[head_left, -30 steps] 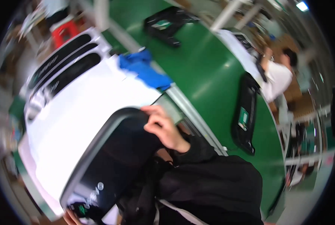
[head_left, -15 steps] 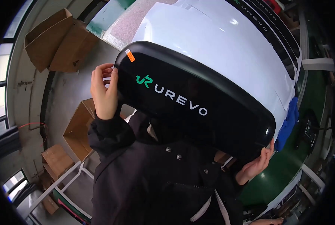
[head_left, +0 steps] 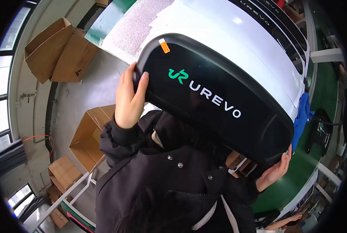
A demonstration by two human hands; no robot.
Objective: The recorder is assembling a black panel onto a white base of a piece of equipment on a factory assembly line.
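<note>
A long glossy black panel (head_left: pixel 216 128) with rounded ends is held aslant in front of my chest, its left end higher than its right. Green and white printing runs across its face, and an orange and white tab (head_left: pixel 164 46) sticks on near the upper left corner. My left hand (head_left: pixel 130 100) grips the left end, thumb on the front face and fingers round the edge. At the lower right corner my right hand (head_left: pixel 276 171) is closed on the edge, its fingers partly hidden.
White sheets (head_left: pixel 208 27) lie on the bench beyond the panel, beside bubbly wrap (head_left: pixel 132 33). More black panels (head_left: pixel 286 42) lie at the far right. A blue cloth (head_left: pixel 301 120) hangs by the green surface (head_left: pixel 284 196). Cardboard boxes (head_left: pixel 74 54) stand left. Another person's arm (head_left: pixel 286 223) shows lower right.
The black panel has shifted to the right in view, both hands moving with it. My left thumb now lies further onto its front face. More of another person's arm shows at lower right.
</note>
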